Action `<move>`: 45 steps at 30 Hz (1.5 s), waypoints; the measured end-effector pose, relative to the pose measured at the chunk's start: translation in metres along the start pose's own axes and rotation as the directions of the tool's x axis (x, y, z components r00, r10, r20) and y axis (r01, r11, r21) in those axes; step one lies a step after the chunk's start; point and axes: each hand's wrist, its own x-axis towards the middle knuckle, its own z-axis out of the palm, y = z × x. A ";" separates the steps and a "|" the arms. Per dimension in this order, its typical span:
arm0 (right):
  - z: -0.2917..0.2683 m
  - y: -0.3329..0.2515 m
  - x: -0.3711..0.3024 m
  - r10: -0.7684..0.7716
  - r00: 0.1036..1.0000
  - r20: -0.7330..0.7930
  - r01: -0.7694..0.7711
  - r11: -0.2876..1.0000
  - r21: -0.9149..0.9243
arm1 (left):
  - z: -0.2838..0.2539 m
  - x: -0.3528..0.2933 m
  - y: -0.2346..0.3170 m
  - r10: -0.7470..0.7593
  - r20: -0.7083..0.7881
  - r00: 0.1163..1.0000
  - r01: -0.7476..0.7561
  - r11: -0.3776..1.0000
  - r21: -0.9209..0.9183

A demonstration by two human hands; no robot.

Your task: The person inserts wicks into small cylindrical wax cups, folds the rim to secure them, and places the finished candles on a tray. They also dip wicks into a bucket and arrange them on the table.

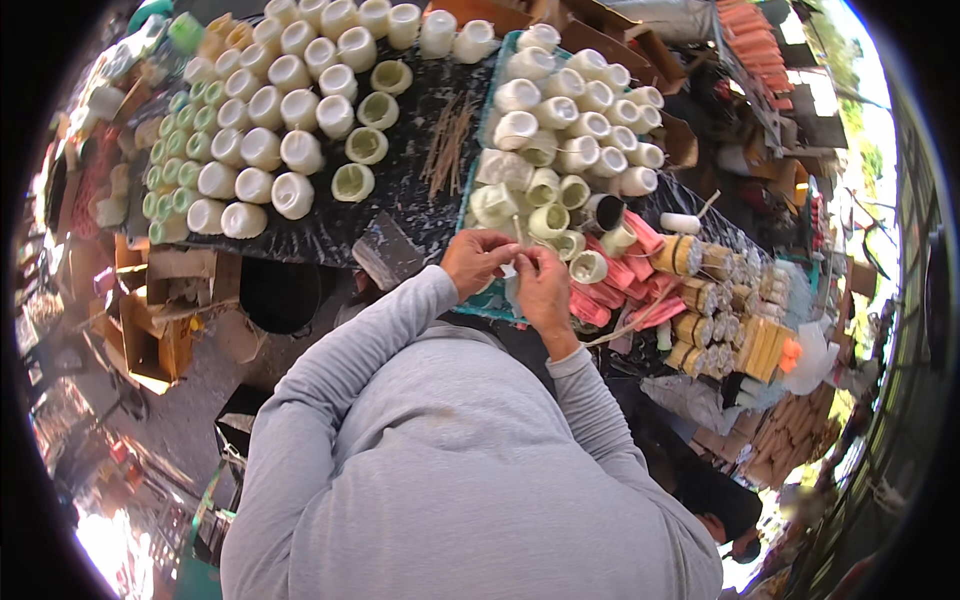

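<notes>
With left hand (480,263) and right hand (542,287) nearly meeting, fingertips closed in a pinch; anything held, too small to make out. Just beyond, at teal tray's (477,158) near end: hollow pale cups (549,220), probably light, waxy, slightly slippery; best grasped around the sides. Farther inside: white cups (530,64), closely packed.

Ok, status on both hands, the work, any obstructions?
Left hand and right hand nearly meeting, both pinching, anything held unclear. Pale cream, round, waxy-looking open cups just beyond. Pink, elongated, soft-looking pieces beside right hand; no obstruction visible between hands.
</notes>
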 end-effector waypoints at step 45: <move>0.002 -0.045 -0.024 0.175 0.909 0.379 -0.415 0.286 0.863 | 0.024 -0.064 0.059 0.541 -0.003 0.841 -0.361 0.565 0.742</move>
